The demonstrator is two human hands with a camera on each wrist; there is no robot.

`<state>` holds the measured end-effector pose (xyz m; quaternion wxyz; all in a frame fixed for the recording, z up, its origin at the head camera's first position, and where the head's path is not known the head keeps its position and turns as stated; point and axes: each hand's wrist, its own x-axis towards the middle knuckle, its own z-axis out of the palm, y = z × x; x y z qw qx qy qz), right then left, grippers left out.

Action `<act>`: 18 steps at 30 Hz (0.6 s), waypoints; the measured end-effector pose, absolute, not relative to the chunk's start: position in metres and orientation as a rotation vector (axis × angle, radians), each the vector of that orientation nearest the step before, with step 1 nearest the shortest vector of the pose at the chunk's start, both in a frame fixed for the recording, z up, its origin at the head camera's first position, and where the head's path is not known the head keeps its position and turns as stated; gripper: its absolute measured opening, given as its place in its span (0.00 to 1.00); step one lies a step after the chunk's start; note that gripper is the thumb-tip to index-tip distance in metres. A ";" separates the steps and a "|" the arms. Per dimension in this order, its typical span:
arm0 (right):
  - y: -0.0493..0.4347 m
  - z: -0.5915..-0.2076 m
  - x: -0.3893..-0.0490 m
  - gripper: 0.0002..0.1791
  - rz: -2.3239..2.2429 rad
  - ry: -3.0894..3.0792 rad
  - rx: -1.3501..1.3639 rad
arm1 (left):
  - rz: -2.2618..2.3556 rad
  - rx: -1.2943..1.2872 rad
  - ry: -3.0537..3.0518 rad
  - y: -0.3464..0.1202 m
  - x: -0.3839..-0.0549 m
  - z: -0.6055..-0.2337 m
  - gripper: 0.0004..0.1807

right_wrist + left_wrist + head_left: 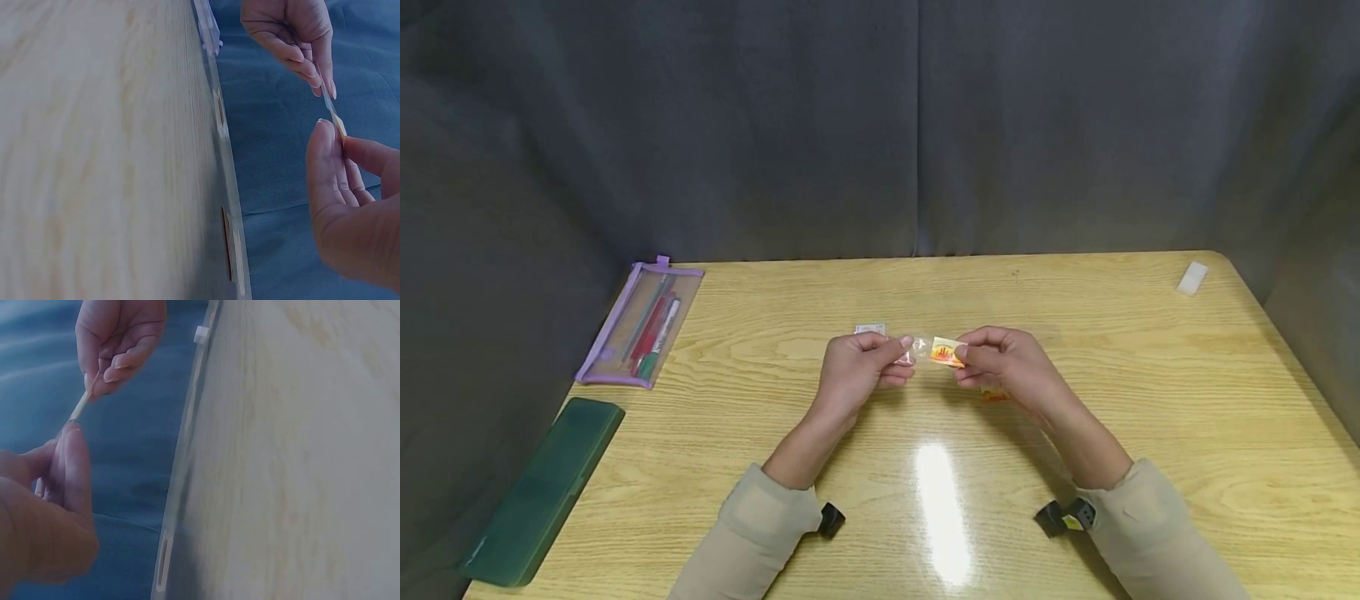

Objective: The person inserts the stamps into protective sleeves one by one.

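Over the middle of the table (760,425), both hands hold the two ends of a small clear plastic piece (919,348) with a yellow and red printed card (946,352) at its right end. My left hand (853,371) pinches the clear end between thumb and fingers. At the card end, my right hand (1011,362) grips with thumb and fingertips. Seen edge-on in the right wrist view, the card (338,123) is a thin strip between the hands. A small white printed piece (870,329) lies behind my left hand, and an orange printed piece (995,394) is partly hidden below my right.
A purple-edged mesh pouch (617,321) with pens in it lies at the back left. In front of it is a long dark green case (542,496). A small white block (1192,277) sits near the back right corner. Dark curtains (775,125) hang behind the table.
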<state>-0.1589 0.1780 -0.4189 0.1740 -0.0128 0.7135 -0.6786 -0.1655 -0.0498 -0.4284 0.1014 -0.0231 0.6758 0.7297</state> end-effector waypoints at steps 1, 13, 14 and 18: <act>0.178 -0.419 -0.159 0.17 -1.917 2.026 -0.033 | 2.160 -0.068 1.994 -0.050 -0.165 -0.428 0.11; 0.180 -0.421 -0.160 0.17 -1.862 2.058 -0.074 | 2.154 -0.055 2.025 -0.050 -0.166 -0.431 0.12; 0.180 -0.421 -0.160 0.17 -1.863 2.055 -0.074 | 2.155 -0.054 2.026 -0.050 -0.165 -0.431 0.13; 0.179 -0.421 -0.160 0.17 -1.900 2.039 -0.058 | 2.164 -0.038 2.008 -0.049 -0.165 -0.430 0.13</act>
